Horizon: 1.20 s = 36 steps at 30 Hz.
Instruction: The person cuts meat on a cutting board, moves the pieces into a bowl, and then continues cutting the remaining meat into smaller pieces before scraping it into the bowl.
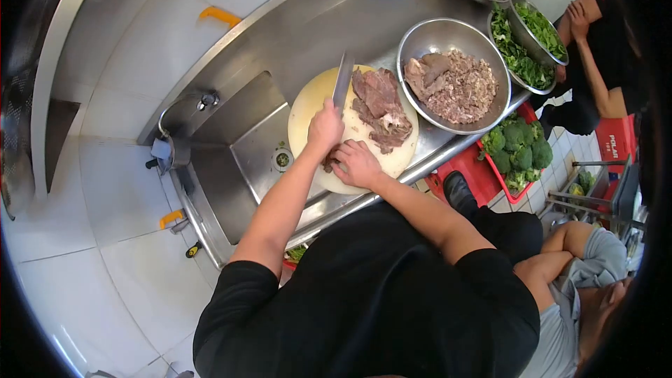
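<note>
A knife (343,81) is gripped in my left hand (326,127), its broad blade pointing away from me over the round cutting board (305,106). My right hand (357,164) presses with bent fingers on a small piece of dark meat (327,163) near the board's front edge, largely covered by the fingers. Beside the blade lies a bigger pile of cooked meat (380,101) on the board. To the right stands a steel bowl (505,101) holding chopped meat (465,87) and a few larger chunks.
The sink (224,175) with its faucet (206,101) lies left of the board. Bowls of leafy greens (521,63) stand at the counter's right end. Below is a red crate (514,199) of broccoli (518,147). Two other people (595,91) are on the right.
</note>
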Each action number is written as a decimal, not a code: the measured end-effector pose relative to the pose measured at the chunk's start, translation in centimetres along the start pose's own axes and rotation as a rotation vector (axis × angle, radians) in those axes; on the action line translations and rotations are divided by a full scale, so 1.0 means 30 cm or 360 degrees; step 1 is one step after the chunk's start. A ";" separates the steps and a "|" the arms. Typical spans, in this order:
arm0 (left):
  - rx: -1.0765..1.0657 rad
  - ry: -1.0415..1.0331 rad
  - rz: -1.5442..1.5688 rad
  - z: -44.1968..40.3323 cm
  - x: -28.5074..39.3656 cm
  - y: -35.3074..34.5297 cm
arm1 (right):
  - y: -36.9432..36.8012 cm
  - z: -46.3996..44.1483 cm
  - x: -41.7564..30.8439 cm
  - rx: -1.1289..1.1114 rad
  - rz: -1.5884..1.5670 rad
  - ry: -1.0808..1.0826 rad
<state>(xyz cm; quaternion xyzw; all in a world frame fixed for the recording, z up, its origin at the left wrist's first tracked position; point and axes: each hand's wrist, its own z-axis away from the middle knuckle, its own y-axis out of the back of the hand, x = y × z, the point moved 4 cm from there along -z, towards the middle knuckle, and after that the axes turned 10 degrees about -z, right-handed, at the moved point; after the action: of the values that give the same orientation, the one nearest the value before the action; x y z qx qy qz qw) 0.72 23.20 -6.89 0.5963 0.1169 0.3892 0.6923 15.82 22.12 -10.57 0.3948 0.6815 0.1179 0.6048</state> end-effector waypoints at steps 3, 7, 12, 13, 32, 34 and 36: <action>0.0051 -0.0055 0.0077 -0.048 -0.020 0.033 | 0.004 0.015 0.009 0.0194 -0.0215 0.0083; 0.0090 -0.0026 0.0061 0.177 -0.069 0.103 | 0.046 0.033 0.008 0.0348 -0.0324 0.0069; -0.0097 0.0039 -0.0106 0.507 -0.171 0.069 | 0.035 -0.005 -0.038 0.0192 -0.0308 0.0033; -0.0165 0.0068 -0.0136 0.556 -0.193 0.056 | 0.012 -0.010 -0.037 0.0169 -0.0307 0.0034; -0.0418 0.0093 -0.0181 0.511 -0.181 -0.014 | -0.019 0.010 -0.019 0.0189 -0.0186 0.0165; -0.0462 0.0107 -0.0154 0.604 -0.224 -0.001 | -0.023 0.019 -0.011 0.0189 -0.0170 0.0130; -0.0477 0.0156 -0.0170 0.668 -0.252 -0.002 | -0.023 0.028 -0.010 0.0207 -0.0138 0.0096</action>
<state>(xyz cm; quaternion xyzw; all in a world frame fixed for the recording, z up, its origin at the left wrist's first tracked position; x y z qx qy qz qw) 8.21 3.35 -4.01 0.4595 0.1228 0.3936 0.7867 16.30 21.19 -10.98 0.3997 0.7220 0.0588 0.5617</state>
